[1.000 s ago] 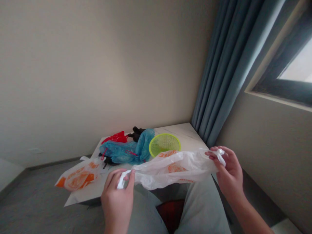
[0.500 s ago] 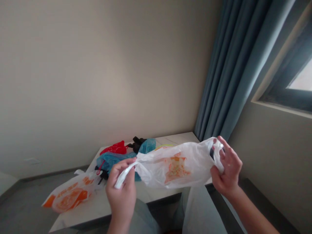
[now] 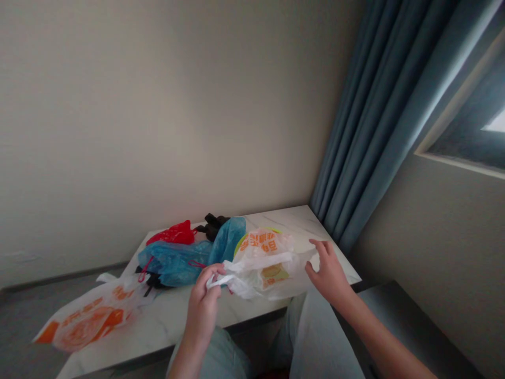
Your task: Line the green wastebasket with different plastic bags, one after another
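A thin white plastic bag [image 3: 252, 281] with see-through sides hangs stretched sideways over the table. My left hand [image 3: 205, 289] is closed on its gathered handle end. At the bag's other end is my right hand [image 3: 325, 268], with thumb and fingers apart; whether a fingertip touches the film I cannot tell. Orange print [image 3: 266, 242] shows just behind the bag's upper edge, and I cannot tell if it belongs to the same bag. A yellow-green curved edge [image 3: 239, 244] of something partly hidden shows there too.
On the marble-look table [image 3: 158, 331] lie blue plastic bags [image 3: 173, 260] with red ties, a red bag [image 3: 173, 233] and a black bundle [image 3: 213, 226]. Another white-and-orange bag [image 3: 94, 316] overhangs the left edge. A blue curtain [image 3: 371, 137] hangs at the right, beside a dark bench-like surface [image 3: 398, 310].
My right hand has let go of the bag's right end, its fingers opening as it moved left. The bag has sagged and narrowed, while my left hand keeps its hold.
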`<state>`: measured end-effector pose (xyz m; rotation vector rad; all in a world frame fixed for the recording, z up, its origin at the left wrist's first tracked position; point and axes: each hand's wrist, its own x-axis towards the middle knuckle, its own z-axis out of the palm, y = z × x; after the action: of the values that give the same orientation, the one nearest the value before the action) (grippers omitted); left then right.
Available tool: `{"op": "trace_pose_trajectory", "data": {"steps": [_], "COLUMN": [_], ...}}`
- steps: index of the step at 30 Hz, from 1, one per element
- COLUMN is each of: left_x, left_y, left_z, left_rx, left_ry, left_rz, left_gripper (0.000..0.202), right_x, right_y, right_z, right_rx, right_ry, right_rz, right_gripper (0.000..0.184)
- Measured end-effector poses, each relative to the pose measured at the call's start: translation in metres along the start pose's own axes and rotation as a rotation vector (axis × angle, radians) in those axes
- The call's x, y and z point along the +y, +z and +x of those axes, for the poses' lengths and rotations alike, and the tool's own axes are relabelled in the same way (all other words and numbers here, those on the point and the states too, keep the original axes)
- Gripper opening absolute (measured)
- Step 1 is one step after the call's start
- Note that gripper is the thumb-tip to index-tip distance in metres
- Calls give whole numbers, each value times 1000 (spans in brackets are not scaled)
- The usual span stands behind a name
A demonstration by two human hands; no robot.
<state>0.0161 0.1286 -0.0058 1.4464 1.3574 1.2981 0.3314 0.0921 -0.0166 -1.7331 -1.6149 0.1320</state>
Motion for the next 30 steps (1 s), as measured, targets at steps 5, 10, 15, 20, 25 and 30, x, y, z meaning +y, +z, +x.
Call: {"op": "trace_pose_trajectory", "data": {"steps": [5,10,15,20,25,30], "left_x": [3,13,7,-7,-20,-34], "left_y": [0,5,11,25,45,60], "left_z": [-3,-3,0,9,29,60], "left_rx": [-99,16,-33,-204,-340,-273], "left_ry": [61,189,162,192,228,321], "left_rz": [149,420,671,1148,1224,1212], "left_gripper": [33,34,38,46,35,38], "right_x": [-16,-42,-51,-22,9,19], "right_y": [-7,12,44,75,95,106], "right_z": [4,7,24,51,70,78], "right_rx": [93,-121,-444,-705,-939,-809], "right_ry": [-87,-187,-146,-133,-92,32], "right_rz": [-301,-413,-466,-280,122,140], "right_gripper": [62,72,31,26,28,25]}}
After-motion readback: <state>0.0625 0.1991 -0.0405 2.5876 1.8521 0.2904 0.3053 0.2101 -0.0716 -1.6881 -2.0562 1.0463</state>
